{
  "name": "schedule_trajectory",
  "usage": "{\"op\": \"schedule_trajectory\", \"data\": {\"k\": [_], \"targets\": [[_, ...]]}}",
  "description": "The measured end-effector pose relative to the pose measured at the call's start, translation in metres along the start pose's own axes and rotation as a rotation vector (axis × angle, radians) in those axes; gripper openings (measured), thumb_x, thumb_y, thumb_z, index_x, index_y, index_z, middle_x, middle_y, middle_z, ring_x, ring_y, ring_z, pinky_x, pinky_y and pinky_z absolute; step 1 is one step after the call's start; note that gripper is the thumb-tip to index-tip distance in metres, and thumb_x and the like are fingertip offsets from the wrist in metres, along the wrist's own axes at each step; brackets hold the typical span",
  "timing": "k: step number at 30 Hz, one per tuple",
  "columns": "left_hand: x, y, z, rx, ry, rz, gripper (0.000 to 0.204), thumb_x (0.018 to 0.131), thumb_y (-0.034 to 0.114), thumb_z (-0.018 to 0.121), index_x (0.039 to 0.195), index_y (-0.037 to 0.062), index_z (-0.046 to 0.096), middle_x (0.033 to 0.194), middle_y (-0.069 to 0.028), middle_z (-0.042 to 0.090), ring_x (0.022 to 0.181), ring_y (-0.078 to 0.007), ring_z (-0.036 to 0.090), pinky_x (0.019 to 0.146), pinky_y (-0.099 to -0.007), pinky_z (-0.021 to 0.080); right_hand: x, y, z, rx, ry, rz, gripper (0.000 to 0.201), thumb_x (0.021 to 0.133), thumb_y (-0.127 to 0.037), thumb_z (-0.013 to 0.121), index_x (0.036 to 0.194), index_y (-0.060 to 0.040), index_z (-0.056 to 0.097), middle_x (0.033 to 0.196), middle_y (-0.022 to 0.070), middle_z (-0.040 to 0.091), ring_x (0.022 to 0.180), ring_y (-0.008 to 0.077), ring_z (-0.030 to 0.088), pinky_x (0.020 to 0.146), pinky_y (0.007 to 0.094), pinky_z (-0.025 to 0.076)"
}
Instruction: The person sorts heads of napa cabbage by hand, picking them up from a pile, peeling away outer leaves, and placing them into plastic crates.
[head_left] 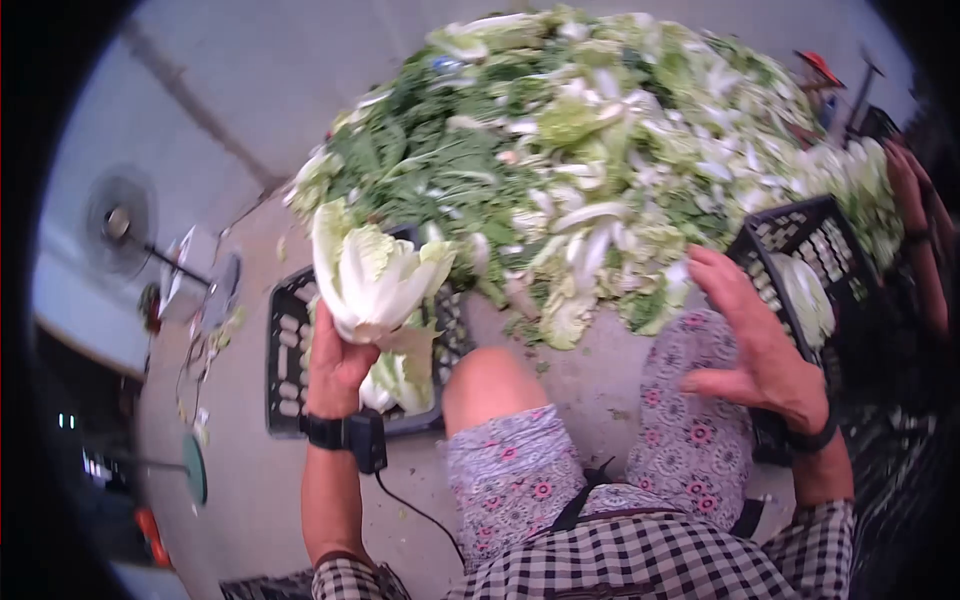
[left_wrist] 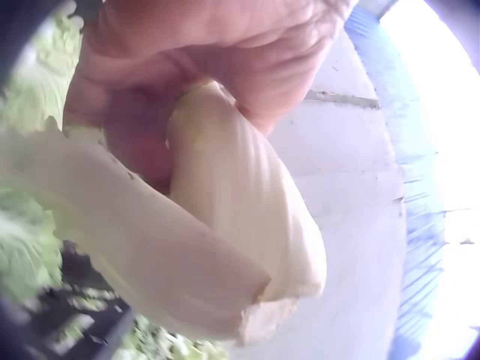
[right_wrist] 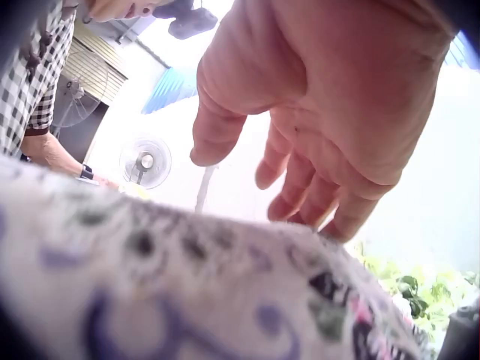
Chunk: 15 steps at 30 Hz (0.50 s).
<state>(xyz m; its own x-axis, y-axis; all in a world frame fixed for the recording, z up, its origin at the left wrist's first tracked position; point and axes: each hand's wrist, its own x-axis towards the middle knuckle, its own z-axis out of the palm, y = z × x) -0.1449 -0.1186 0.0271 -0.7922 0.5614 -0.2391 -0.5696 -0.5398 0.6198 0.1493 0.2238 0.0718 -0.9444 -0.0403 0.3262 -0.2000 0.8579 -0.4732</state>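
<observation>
My left hand (head_left: 338, 362) holds a trimmed head of napa cabbage (head_left: 372, 285) by its base, cut end toward me and leaves pointing away, above a black crate (head_left: 290, 350). In the left wrist view the hand (left_wrist: 202, 45) grips the cabbage's pale base, where a thick white leaf (left_wrist: 157, 232) hangs off at one side. More cabbage (head_left: 405, 380) lies inside that crate. Over the right knee, my right hand (head_left: 765, 355) is spread with thumb apart from the fingers and nothing in it. The right wrist view shows its fingers (right_wrist: 300, 187) loosely bent above the patterned trouser cloth (right_wrist: 172, 270).
A large heap of cabbage and loose leaves (head_left: 600, 150) fills the floor ahead. At the right stands another black crate (head_left: 745, 262) holding a cabbage (head_left: 803, 300). Another person's arm (head_left: 905, 190) reaches in at the far right. A standing fan (head_left: 120, 222) is at the left.
</observation>
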Motion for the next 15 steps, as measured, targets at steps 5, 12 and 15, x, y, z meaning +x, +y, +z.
{"op": "schedule_trajectory", "data": {"k": [5,12,15], "targets": [[-0.013,-0.121,0.124,-0.031,-0.248,-0.348,0.057,0.094,0.047,0.043,0.136,0.0102,0.038,0.133,-0.0132,0.048,0.117,-0.0316,0.052,0.093,-0.0521,0.048,0.016,-0.025,0.015,-0.009,0.252,-0.28,0.093,0.063,-0.032,0.079,0.138,-0.0056,0.031,0.139,0.0216,0.032,0.131,0.0397,0.03,0.109,0.0477,0.026],[-0.026,-0.167,0.136,0.77,-0.659,-0.226,0.055,0.088,0.049,0.056,0.114,0.0008,0.055,0.11,-0.016,0.059,0.087,-0.0237,0.063,0.068,-0.0358,0.055,-0.014,0.005,-0.003,0.509,0.687,-0.084,0.077,0.068,-0.008,0.073,0.134,-0.0051,0.035,0.117,0.0161,0.056,0.107,0.0262,0.058,0.091,0.0312,0.049],[-0.048,-0.147,0.139,1.222,-0.382,0.407,0.071,0.075,0.044,0.071,0.125,-0.0004,0.047,0.122,-0.0177,0.052,0.106,-0.0236,0.054,0.085,-0.0379,0.045,-0.016,0.015,-0.013,0.439,0.626,-0.067,0.077,0.067,-0.014,0.074,0.133,-0.0051,0.035,0.107,0.0159,0.061,0.095,0.026,0.064,0.084,0.0323,0.053]]}}
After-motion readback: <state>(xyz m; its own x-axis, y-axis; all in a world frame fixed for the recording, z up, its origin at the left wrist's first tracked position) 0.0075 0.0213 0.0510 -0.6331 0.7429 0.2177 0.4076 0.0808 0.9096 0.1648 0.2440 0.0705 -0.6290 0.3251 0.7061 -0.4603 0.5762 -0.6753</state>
